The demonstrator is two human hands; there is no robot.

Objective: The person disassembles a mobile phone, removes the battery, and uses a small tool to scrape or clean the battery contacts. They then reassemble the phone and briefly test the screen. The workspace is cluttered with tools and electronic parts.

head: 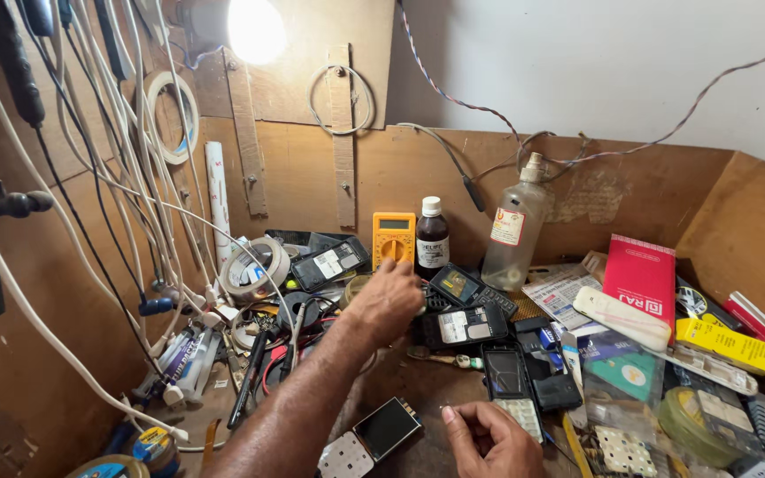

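Two hands I see: left hand [389, 299] reaching far among opened phones [462, 326], grip hidden; right hand [491, 440] near, loosely curled, empty.

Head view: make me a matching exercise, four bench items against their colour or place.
Things:
1. multimeter
2. dark bottle
3. tape roll
4. red box

Descriptions:
A. leans at the right side of the bench
B. yellow, propped against the back board
C. white cap, just right of the multimeter
D. left of the left hand, near the white cables

Pairs: 1-B, 2-C, 3-D, 4-A
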